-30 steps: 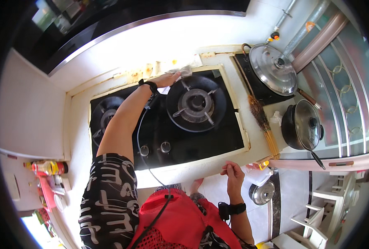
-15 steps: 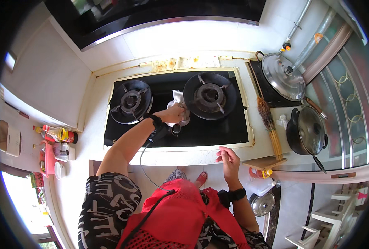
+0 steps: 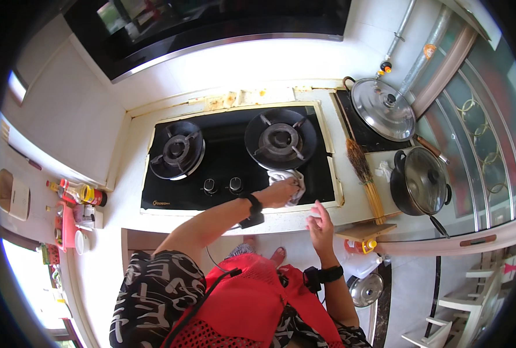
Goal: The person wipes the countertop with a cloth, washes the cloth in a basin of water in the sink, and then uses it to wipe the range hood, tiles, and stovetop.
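Note:
My left hand (image 3: 281,193) presses a whitish cloth (image 3: 297,181) against the black glass of the gas stove (image 3: 223,159), its fingers closed on the cloth. The cloth lies just in front of the right burner (image 3: 281,139), near the stove's front edge. To the left are two control knobs (image 3: 235,185) and the left burner (image 3: 177,149). Over the counter's front edge my right hand (image 3: 321,226) is raised with its fingers apart, holding nothing.
Right of the stove lie a straw brush (image 3: 365,174), a lidded pan (image 3: 382,109) and a black lidded pot (image 3: 423,180). Bottles (image 3: 84,191) and a pink container (image 3: 66,226) stand at the left. A dark range hood (image 3: 211,29) hangs above the back.
My left hand has moved the cloth from between the burners to the stove's right front, uncovering the knobs. My right hand stays over the front edge, its fingers now more extended.

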Tool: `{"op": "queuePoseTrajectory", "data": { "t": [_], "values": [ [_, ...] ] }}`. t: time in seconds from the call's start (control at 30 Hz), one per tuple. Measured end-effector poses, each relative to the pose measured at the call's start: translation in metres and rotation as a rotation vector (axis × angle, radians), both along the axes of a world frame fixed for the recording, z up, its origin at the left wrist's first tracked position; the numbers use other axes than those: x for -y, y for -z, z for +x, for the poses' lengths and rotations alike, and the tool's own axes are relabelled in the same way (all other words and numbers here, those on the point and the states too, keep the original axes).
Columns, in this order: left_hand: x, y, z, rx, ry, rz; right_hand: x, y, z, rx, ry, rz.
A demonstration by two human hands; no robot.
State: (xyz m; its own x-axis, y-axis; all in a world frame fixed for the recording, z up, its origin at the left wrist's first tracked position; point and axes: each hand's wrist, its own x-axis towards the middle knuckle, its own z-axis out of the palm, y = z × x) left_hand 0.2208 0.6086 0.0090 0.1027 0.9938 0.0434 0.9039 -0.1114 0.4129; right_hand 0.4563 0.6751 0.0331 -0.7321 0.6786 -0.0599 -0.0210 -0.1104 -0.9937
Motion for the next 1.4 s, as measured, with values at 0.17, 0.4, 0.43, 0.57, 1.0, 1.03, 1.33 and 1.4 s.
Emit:
{"op": "queuePoseTrajectory", "data": {
  "t": [0.17, 0.4, 0.43, 0.57, 1.0, 1.03, 1.33, 1.4],
  "values": [
    [-0.052, -0.028, 0.033, 0.575, -0.188, -0.055, -0.046, 0.014, -0.032, 0.100, -0.027, 0.724],
    [-0.051, -0.080, 0.042, 1.052, -0.272, -0.047, -0.137, -0.029, -0.068, 0.104, -0.176, 0.531],
    [-0.041, -0.080, 0.038, 0.960, -0.306, 0.081, -0.149, -0.043, -0.084, 0.097, -0.128, 0.733],
    [0.020, -0.113, 0.027, 0.993, -0.428, 0.174, -0.193, -0.108, -0.164, 0.107, -0.054, 1.126],
    [0.138, -0.111, 0.018, 0.987, -0.638, 0.175, -0.284, -0.030, -0.364, 0.309, -0.845, 1.315],
    [0.137, -0.111, 0.017, 0.982, -0.647, 0.172, -0.294, -0.020, -0.370, 0.298, -0.855, 1.302],
    [0.127, -0.099, 0.026, 0.902, -0.643, 0.155, -0.279, 0.005, -0.253, 0.363, -0.742, 1.264],
    [0.122, -0.101, 0.029, 0.901, -0.615, 0.161, -0.263, 0.006, -0.222, 0.353, -0.684, 1.238]
  ]
}}
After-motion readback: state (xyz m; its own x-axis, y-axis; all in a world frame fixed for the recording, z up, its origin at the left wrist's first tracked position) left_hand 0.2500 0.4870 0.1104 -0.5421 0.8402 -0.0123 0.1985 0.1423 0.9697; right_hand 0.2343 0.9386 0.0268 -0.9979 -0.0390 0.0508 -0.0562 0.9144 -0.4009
